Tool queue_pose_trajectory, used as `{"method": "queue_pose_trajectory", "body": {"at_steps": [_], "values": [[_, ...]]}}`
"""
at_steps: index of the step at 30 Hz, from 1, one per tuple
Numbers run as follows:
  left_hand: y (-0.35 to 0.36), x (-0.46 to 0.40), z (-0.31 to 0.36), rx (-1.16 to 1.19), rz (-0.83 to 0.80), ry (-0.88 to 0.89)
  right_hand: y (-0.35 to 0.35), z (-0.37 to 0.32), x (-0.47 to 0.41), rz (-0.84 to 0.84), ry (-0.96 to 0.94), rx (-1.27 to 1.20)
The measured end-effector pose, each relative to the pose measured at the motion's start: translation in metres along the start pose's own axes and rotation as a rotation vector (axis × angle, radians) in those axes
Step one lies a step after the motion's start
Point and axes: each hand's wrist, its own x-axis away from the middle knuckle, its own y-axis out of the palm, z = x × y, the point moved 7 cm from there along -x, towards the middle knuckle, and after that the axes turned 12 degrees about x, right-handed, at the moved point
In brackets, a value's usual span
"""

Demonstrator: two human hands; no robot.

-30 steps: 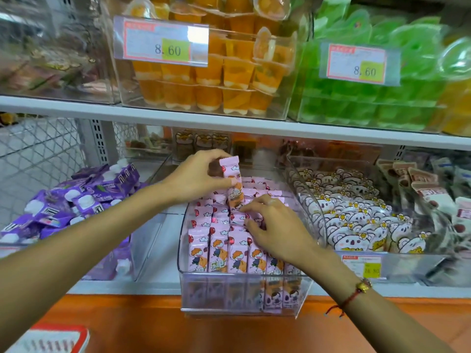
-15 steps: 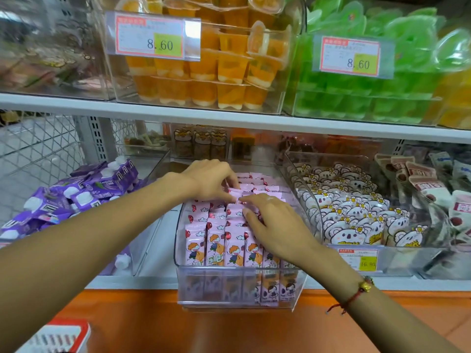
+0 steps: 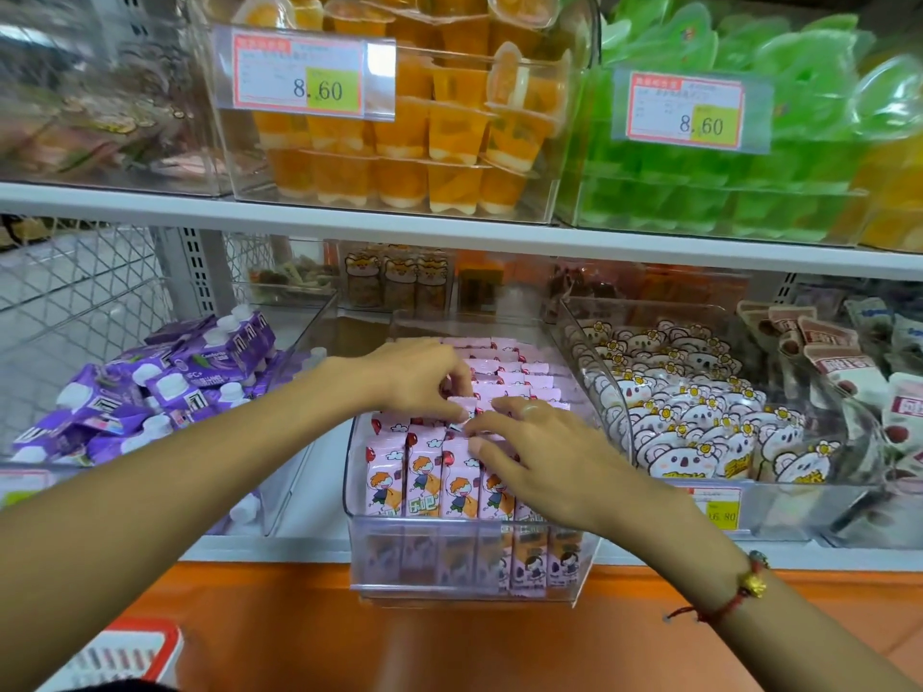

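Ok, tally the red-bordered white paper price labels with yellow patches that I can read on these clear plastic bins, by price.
Red-bordered paper labels reading 8.60: 2
Red-bordered paper label reading 16.80: 1
Total: 3
What looks like another label at the left edge is too blurred to read.

Packets [image 3: 424, 472] stand in rows in the middle bin [image 3: 360, 561], pouches [image 3: 165, 387] lie heaped left of it, and jelly cups [image 3: 399, 132] sit on the shelf [image 3: 150, 203] above.

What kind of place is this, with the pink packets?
Probably a shop's snack aisle: price tags on clear bins, stacked orange jelly cups on the upper shelf, and rows of pink packets.
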Motion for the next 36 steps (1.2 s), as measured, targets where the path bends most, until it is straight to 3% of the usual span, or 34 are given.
{"method": "queue_pose_trajectory", "body": {"at_steps": [4,9,13,15,18,20,24,27,31,36], "values": [[-0.019,0.008,-0.004,0.258,0.238,-0.051,0.002,-0.001,-0.001,-0.002,-0.004,-0.008],[-0.047,0.043,-0.014,0.718,0.726,-0.125,0.0,0.003,-0.001,0.031,-0.006,-0.033],[-0.051,0.091,-0.008,0.815,1.126,-0.047,-0.004,0.004,-0.004,0.095,0.017,-0.122],[-0.049,0.108,-0.002,0.898,1.227,0.01,-0.012,0.007,-0.005,0.171,0.091,-0.247],[-0.043,0.12,0.01,0.957,1.246,0.055,-0.028,0.006,-0.004,0.299,0.17,-0.539],[-0.04,0.123,0.018,0.98,1.227,0.086,-0.034,-0.008,-0.005,0.269,0.113,-0.73],[-0.038,0.123,0.031,1.024,1.165,0.164,-0.041,-0.036,-0.005,0.229,-0.009,-0.76],[-0.032,0.116,0.032,1.093,1.079,0.172,-0.04,-0.024,-0.008,0.278,0.11,-0.872],[-0.015,0.106,0.03,0.97,0.914,0.098,-0.024,-0.005,-0.009,0.199,0.357,-1.35],[-0.001,0.097,0.027,0.751,0.803,0.026,-0.025,-0.009,-0.007,0.213,0.328,-1.466]]}}
